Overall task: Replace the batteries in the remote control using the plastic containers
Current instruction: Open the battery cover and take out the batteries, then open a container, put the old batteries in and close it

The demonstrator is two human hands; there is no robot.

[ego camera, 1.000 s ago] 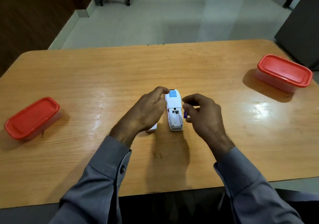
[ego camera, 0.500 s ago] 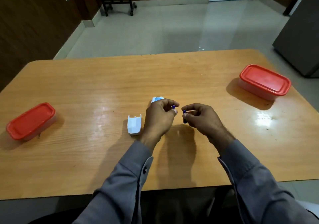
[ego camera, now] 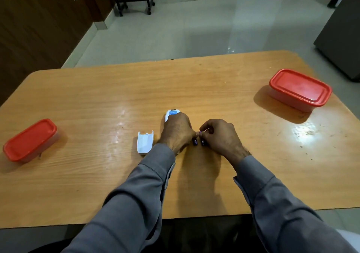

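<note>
Curling together, both hands (ego camera: 196,134) pinch small batteries (ego camera: 198,141).

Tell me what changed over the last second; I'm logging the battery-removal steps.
The left hand moved over the remote, covering it, and now pinches a second battery, where a second ago only the right hand held one. The two batteries now sit side by side between the hands. The battery cover lies on the table where it was; both red-lidded containers stayed closed.
</note>
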